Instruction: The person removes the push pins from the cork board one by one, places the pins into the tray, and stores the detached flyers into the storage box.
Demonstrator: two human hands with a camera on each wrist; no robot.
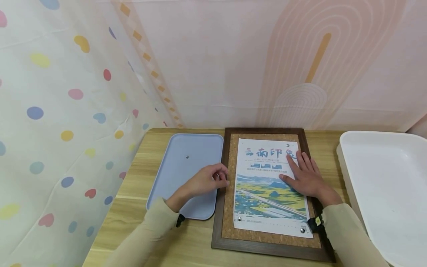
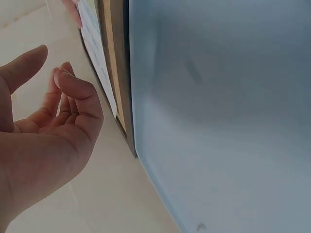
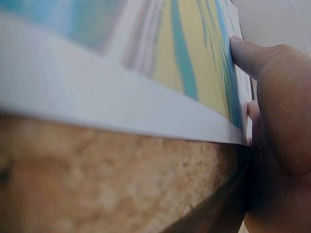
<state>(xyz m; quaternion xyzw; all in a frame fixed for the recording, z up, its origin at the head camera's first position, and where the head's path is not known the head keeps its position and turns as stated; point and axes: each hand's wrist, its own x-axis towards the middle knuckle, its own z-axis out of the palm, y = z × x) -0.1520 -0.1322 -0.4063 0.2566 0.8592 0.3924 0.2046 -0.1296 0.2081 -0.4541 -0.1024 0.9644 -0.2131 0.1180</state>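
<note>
A printed poster (image 1: 258, 194) with a landscape picture and Chinese characters lies on a wood-framed cork board (image 1: 230, 211). Silver pushpins show at its upper right (image 1: 287, 145), lower left (image 1: 239, 218) and lower right (image 1: 302, 230). The right hand (image 1: 305, 179) rests with spread fingers on the poster's right edge, its fingertips reaching the frame. Over the seam between the board and a blue tray (image 1: 180, 185) hovers the left hand (image 1: 208, 180). Its fingers curl loosely, the thumb stands apart in the left wrist view, and nothing shows between them. One pushpin (image 1: 187, 157) sits on the tray.
To the right of the board stands a large white tub (image 1: 387, 193) with raised walls. Everything is on a wood-grain table (image 1: 130, 207). Patterned cloth (image 1: 213, 66) hangs behind the table and along its left side.
</note>
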